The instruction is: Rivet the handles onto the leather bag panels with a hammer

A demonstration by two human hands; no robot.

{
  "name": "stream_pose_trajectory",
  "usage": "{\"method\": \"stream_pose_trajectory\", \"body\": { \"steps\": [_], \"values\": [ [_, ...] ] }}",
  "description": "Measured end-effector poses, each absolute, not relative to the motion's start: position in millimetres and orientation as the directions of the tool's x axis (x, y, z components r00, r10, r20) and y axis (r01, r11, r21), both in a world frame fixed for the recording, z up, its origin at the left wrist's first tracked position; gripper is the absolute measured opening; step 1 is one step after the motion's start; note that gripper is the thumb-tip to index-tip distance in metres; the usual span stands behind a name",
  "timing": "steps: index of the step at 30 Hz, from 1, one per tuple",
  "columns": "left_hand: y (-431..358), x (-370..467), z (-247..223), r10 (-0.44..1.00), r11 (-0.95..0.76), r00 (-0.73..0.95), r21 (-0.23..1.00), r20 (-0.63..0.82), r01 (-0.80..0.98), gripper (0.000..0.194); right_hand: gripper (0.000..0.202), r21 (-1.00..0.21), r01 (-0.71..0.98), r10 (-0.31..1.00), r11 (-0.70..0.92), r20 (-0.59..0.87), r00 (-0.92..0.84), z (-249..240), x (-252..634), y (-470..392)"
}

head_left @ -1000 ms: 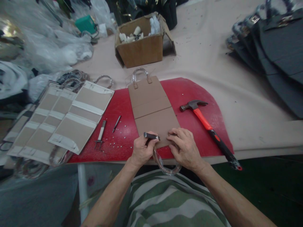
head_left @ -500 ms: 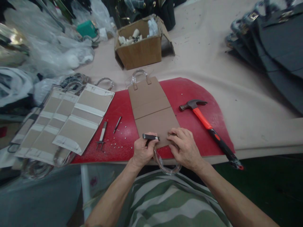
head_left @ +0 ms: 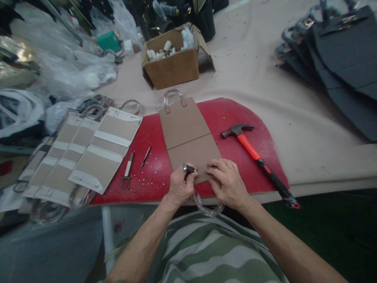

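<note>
My left hand (head_left: pixel 180 185) is closed round a short dark hand punch (head_left: pixel 189 168) with a shiny end, held tilted over the near left part of a brown bag panel (head_left: pixel 191 143). The punch's tip is hidden by my fingers. My right hand (head_left: pixel 229 181) rests on the panel's near right part, its fingers curled and pressed together; what they pinch is hidden. Below both hands, a plastic-wrapped handle (head_left: pixel 208 211) loops over the table edge toward me. At the panel's far end, another wrapped handle (head_left: pixel 173 92) is attached by two tabs.
The panel lies on a red mat (head_left: pixel 235 112). To its right is a claw hammer (head_left: pixel 250 148); to its left are a thin metal rod (head_left: pixel 146 156), a pronged tool (head_left: pixel 128 169) and stacked bag panels (head_left: pixel 108 137). Behind stands a cardboard box (head_left: pixel 176 70); dark grey bags (head_left: pixel 338 59) lie right.
The punch in my left hand has tipped, its shiny end now turned more toward me. My right hand stays nearly in place. The whole view has shifted slightly.
</note>
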State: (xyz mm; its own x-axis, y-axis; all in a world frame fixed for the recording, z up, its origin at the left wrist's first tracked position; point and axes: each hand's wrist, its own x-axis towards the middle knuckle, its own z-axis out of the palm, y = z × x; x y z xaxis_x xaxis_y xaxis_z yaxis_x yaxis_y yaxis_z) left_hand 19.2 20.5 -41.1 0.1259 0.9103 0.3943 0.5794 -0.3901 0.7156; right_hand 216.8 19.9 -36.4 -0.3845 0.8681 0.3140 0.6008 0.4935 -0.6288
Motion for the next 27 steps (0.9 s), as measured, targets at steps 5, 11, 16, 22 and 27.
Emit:
{"method": "stream_pose_trajectory", "body": {
  "steps": [5, 11, 16, 22, 27],
  "values": [
    [21, 20, -40, 0.918, -0.369, 0.097, 0.738, 0.384, 0.565, 0.010, 0.022, -0.717, 0.487, 0.867, 0.498, 0.399, -0.299, -34, 220, 19],
    [19, 20, -41, 0.908, -0.381, 0.096, 0.710, 0.408, 0.592, 0.011, 0.016, -0.619, 0.687, 0.864, 0.381, 0.503, -0.025, -20, 259, 21],
    [18, 20, -42, 0.907, -0.381, 0.085, 0.718, 0.412, 0.582, 0.012, 0.021, -0.433, 0.889, 0.936, 0.147, 0.352, 0.016, -20, 304, 27],
    [19, 22, -40, 0.912, -0.366, 0.065, 0.730, 0.406, 0.578, 0.009, 0.031, -0.238, 0.971, 0.994, -0.004, 0.106, 0.030, -12, 310, 35],
    [19, 23, -41, 0.923, -0.338, 0.039, 0.761, 0.382, 0.553, 0.011, 0.021, -0.154, 0.988, 1.000, -0.014, -0.024, 0.010, -5, 307, 43]
  ]
}}
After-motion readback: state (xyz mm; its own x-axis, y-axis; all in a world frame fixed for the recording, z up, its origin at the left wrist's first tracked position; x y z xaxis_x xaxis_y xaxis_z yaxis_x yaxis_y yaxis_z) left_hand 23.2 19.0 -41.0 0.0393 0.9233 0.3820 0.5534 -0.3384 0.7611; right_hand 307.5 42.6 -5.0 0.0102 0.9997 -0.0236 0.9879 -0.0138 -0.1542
